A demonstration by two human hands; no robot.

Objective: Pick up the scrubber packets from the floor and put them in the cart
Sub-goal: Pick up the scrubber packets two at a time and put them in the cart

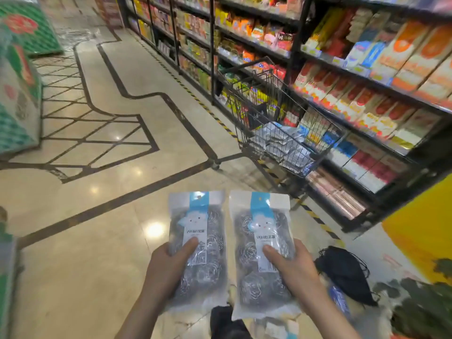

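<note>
Two clear packets of steel scrubbers with blue-and-white labels are held up side by side above the floor. My left hand grips the left scrubber packet, thumb on its front. My right hand grips the right scrubber packet the same way. The black wire cart stands ahead and to the right, against the shelves, with several similar packets lying in its basket. More packets lie on the floor below my right hand, partly hidden.
Stocked shelves run along the right side of the aisle. A black bag lies on the floor at the right, next to a yellow display. Green boxes are stacked at the left. Polished tile floor stretches ahead.
</note>
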